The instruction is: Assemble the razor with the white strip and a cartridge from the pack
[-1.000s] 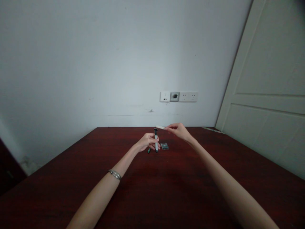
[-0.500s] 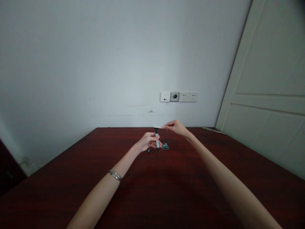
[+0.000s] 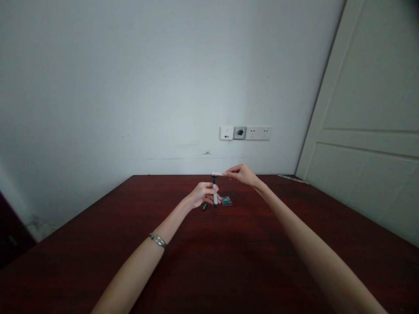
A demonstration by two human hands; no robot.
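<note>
My left hand (image 3: 203,195) is closed around the grey-and-black handle of a razor (image 3: 215,194), held upright with its head at the top. Across that head lies a thin white strip (image 3: 218,174), whose exact kind I cannot make out. The fingers of my right hand (image 3: 241,174) pinch the strip's right end. A small clear case (image 3: 226,201) with green parts inside rests on the table just right of the razor. Below my left fingers lies a small dark green piece (image 3: 204,207).
The dark red wooden table (image 3: 209,257) reaches back to a pale wall (image 3: 170,87). Sockets (image 3: 258,133) sit on that wall above the table's far edge. At the right stands a white panelled door (image 3: 369,113), with a thin strip (image 3: 293,179) near the back right corner.
The razor's lower end has shifted very slightly to the left. Both hands stay nearly where they were, and the white strip is still at the razor's head.
</note>
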